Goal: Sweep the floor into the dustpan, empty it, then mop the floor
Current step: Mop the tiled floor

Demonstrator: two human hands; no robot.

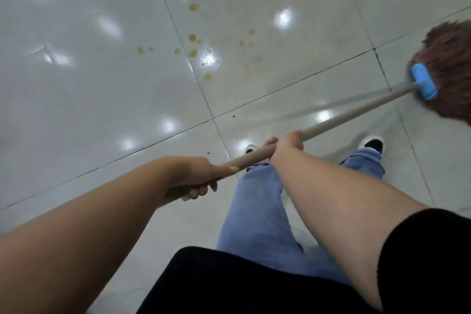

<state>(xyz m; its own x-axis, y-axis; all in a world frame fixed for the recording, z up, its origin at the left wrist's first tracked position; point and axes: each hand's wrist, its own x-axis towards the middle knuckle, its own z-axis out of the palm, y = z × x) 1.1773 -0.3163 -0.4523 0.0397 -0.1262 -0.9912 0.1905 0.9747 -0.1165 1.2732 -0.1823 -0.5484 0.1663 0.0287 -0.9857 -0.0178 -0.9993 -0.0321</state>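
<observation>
Mop [430, 76] beyond right hand [289, 143]

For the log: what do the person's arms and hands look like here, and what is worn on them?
Both forearms are bare. The left hand and right hand wear no gloves, and no rings or watch show. A black sleeve covers the right upper arm; no sleeve shows on the left arm.

You are looking down at a glossy pale tiled floor [89, 84] with dark grout lines crossing near the centre. Yellowish stains [193, 38] dot the tiles from twelve o'clock down toward the centre, with fainter smears just to their right. At three o'clock the brown mop head [451, 69] rests on the floor. Your two shoes [372, 144] stand on it around four o'clock.
</observation>
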